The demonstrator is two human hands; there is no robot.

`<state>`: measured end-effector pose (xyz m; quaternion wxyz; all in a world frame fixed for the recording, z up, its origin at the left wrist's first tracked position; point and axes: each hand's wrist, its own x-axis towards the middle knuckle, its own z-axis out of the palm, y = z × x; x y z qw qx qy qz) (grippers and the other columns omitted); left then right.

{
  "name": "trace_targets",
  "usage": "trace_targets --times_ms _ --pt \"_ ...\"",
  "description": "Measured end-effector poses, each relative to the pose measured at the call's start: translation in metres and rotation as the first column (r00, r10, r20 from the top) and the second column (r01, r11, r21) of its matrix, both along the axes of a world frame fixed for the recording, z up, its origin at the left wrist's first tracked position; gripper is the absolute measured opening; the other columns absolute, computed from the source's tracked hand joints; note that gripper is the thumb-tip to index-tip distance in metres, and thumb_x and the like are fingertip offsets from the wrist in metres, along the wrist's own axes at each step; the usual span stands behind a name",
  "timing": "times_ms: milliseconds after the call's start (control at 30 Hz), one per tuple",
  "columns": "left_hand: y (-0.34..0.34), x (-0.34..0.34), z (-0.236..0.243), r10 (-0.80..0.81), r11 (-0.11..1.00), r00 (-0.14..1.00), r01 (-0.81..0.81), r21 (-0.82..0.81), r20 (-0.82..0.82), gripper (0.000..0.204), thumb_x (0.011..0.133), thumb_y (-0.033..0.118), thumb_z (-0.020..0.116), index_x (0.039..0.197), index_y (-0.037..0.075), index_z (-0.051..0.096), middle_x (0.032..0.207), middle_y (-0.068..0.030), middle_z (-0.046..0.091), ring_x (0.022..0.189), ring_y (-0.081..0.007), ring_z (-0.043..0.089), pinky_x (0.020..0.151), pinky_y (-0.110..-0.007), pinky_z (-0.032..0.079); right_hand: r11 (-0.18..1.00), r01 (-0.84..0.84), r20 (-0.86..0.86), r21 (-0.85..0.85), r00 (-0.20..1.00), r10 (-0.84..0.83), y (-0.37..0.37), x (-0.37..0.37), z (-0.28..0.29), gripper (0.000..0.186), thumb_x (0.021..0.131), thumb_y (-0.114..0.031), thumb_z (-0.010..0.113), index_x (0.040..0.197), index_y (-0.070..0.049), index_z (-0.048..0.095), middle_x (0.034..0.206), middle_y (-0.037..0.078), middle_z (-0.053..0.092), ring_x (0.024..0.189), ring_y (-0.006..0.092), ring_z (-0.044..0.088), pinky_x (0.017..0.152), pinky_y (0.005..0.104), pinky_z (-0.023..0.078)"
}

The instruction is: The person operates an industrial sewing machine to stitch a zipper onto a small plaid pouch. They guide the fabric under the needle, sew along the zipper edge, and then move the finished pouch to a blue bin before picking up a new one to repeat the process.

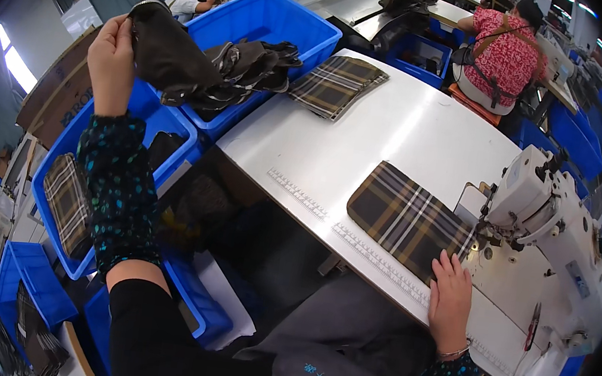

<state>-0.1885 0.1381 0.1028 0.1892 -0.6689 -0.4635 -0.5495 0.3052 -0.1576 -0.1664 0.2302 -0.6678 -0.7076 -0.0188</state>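
Note:
My left hand [113, 52], raised at the left, pinches the edge of a dark brown fabric piece [171, 52]. The cloth hangs from it over a blue bin, beside more crumpled dark fabric [252, 65]. On the white sewing table, my right hand [450, 293] lies with fingers stretched on the near right corner of a plaid fabric panel [406, 220]. The panel is flat, brown with white and tan stripes, its right end by the sewing machine [539, 210]. Farther back on the table lies a stack of plaid pieces [337, 86].
A large blue bin [262, 18] stands beyond the table's left end. Nearer is another blue bin [187, 133] with plaid pieces [68, 201] in it. Small red-handled snips [533, 325] lie right of my right hand. A person in a red patterned top [501, 58] sits farther back.

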Motion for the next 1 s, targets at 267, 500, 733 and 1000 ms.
trace_targets --times_ms 267,500,733,1000 --pt "-0.147 0.122 0.015 -0.714 0.66 0.604 0.414 -0.627 -0.353 0.026 0.081 -0.008 0.061 0.1 0.001 0.077 0.085 -0.0118 0.071 0.075 -0.0231 0.07 0.07 -0.028 0.054 0.986 0.012 -0.141 0.166 0.99 0.011 -0.005 -0.008 0.028 0.029 0.095 -0.008 0.066 0.123 -0.006 0.068 0.138 0.011 0.065 0.124 0.0308 0.061 0.116 0.0515 0.037" --pt "-0.16 0.229 -0.066 -0.74 0.599 0.039 0.493 -0.631 -0.672 0.032 0.082 0.017 0.064 0.112 0.007 0.069 0.102 -0.0038 0.069 0.083 -0.0186 0.071 0.074 -0.03 0.058 0.963 -0.16 -0.692 0.217 0.67 0.267 -0.022 -0.046 0.085 0.053 0.087 -0.032 0.081 0.129 -0.003 0.066 0.106 0.015 0.075 0.088 0.0295 0.073 0.08 0.0352 0.058" --pt "-0.167 0.291 -0.154 -0.886 0.454 0.281 0.68 -0.576 -0.368 0.018 0.087 0.014 0.076 0.099 0.007 0.065 0.077 -0.0056 0.068 0.059 -0.0239 0.066 0.054 -0.034 0.052 0.949 0.196 -0.596 0.248 0.803 -0.01 -0.021 -0.051 0.063 0.034 0.087 -0.008 0.077 0.119 -0.006 0.067 0.099 0.012 0.075 0.082 0.0298 0.075 0.068 0.035 0.058" --pt "-0.172 0.294 -0.177 -0.867 0.461 0.261 0.744 -0.483 -0.425 0.017 0.086 0.012 0.069 0.101 0.008 0.064 0.075 -0.0028 0.061 0.056 -0.0205 0.063 0.051 -0.033 0.05 0.86 0.085 -0.145 0.502 0.989 -0.014 -0.015 -0.037 0.057 0.032 0.079 -0.016 0.084 0.109 -0.007 0.075 0.103 0.005 0.072 0.078 0.0193 0.071 0.061 0.0285 0.056"
